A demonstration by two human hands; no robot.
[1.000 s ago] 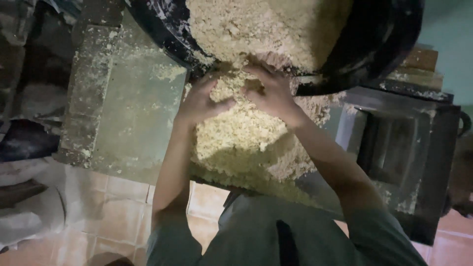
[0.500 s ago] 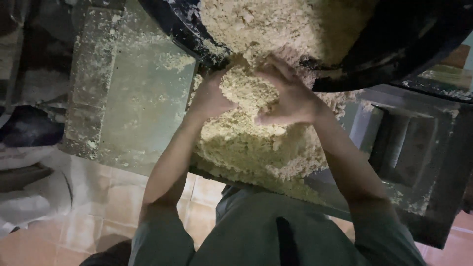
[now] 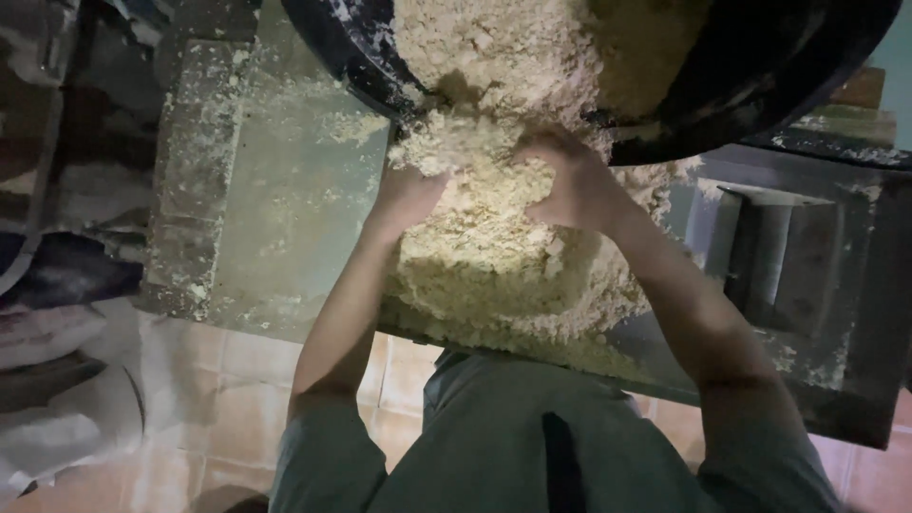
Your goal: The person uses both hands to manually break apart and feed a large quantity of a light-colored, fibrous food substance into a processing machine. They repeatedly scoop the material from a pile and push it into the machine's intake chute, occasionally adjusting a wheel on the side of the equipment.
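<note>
Hands dig into a heap of pale crumbly meal: the left hand presses against its left flank, fingers sunk in, and the right hand cups its top, curled loosely around loose crumbs. That heap lies along the near edge of a dusty metal table. Above, a tilted black tub spills more meal onto the pile.

Single head-worn view, looking steeply down, close over hands, perhaps dim
</note>
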